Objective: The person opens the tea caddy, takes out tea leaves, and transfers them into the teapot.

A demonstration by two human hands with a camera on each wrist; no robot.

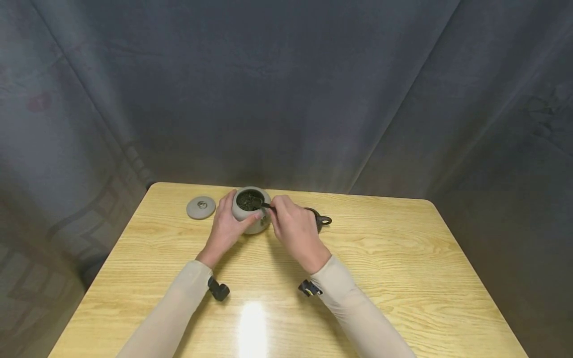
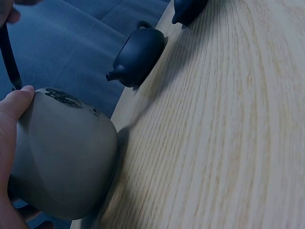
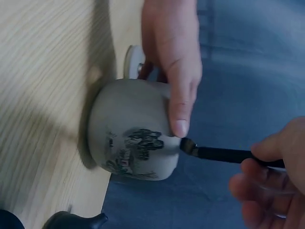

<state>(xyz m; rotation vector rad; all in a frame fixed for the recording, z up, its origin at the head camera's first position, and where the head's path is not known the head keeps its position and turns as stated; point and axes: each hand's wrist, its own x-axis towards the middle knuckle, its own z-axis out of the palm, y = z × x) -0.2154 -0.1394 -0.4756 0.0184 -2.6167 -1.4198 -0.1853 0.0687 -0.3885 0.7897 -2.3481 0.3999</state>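
My left hand grips a round grey tea jar, its thumb near the rim and the other fingers round the far side. Dark tea leaves fill much of the jar's open mouth. Between thumb and fingers, my right hand pinches the black handle of a tea scoop. The scoop's end meets the jar's mouth at the rim, beside the left thumb; part of its head is hidden there. Dark landscape-like painting marks the jar's side.
Left of the jar lies its round grey lid, knob up. A dark teapot stands to the right, partly behind my right hand in the head view. Another dark vessel shows at the left wrist view's top edge. A dark curtain hangs behind the table.
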